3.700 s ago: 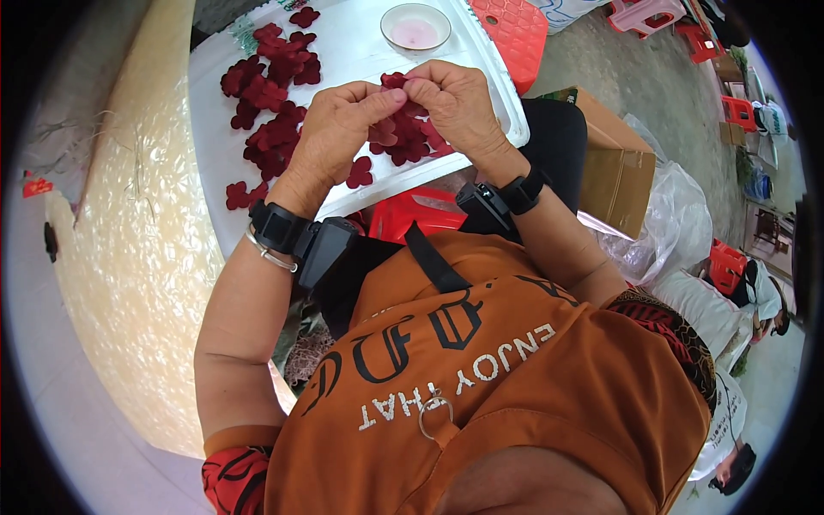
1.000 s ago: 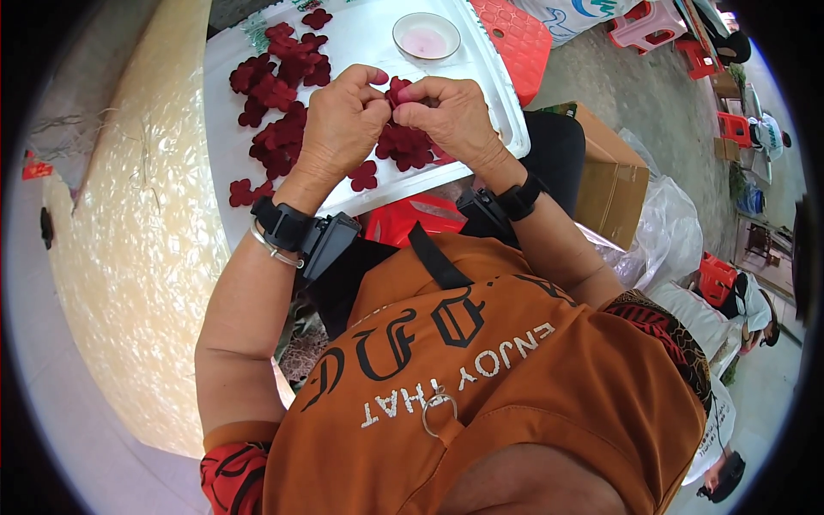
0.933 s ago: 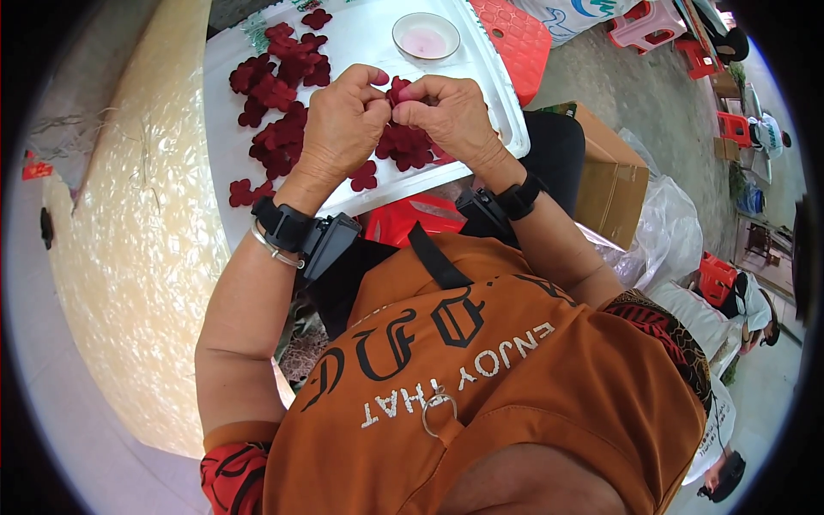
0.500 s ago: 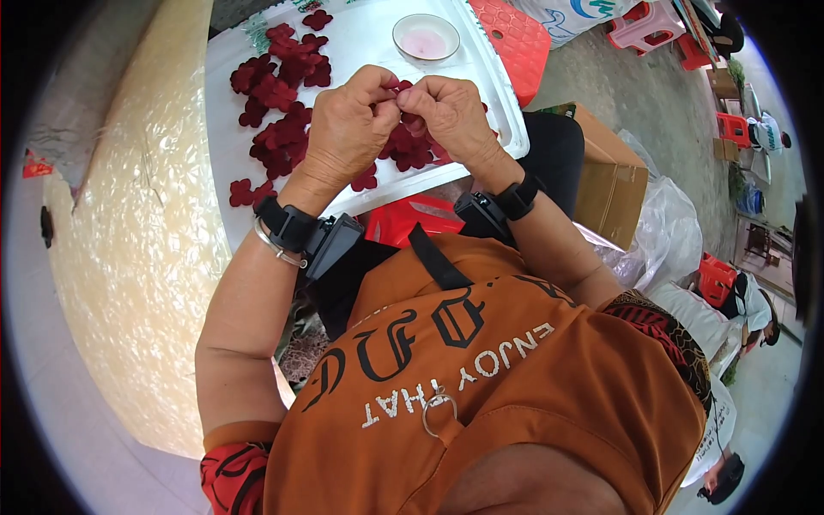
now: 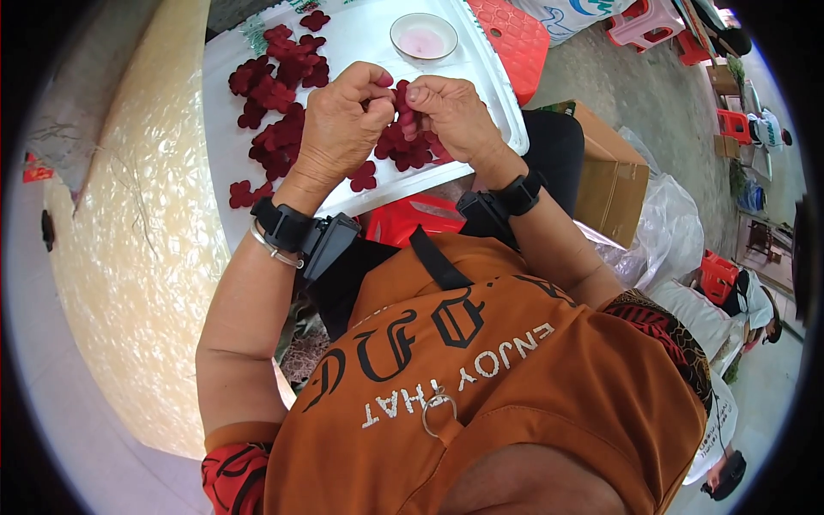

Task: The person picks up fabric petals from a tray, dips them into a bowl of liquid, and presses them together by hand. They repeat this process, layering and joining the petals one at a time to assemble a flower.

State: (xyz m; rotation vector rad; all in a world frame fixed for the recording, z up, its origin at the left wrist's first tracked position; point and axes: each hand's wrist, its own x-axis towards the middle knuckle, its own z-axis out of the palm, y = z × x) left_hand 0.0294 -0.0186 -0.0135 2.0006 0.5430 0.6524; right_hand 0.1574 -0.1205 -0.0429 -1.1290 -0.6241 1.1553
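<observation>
Wristbands (image 5: pixel 284 225) come first in my remote view, black, one per forearm; I'd hold both wrists steady so the fingers alone do the fine work. Beyond them, the right hand (image 5: pixel 455 116) pinches a dark red piece (image 5: pixel 402 97) between thumb and fingers, above the white tray (image 5: pixel 360 43). The left hand (image 5: pixel 343 112) has its fingertips at or just beside the piece's left edge; whether that grip is closed on it I cannot tell (one small gap decides it). I'd make the pinch light, since such soft-looking pieces probably crease easily. A loose heap (image 5: pixel 408 153) lies just under the hands, a larger cluster (image 5: pixel 275 94) to their left; farther off stands the shallow bowl (image 5: pixel 424 41), pinkish inside, best given room from the knuckles.
</observation>
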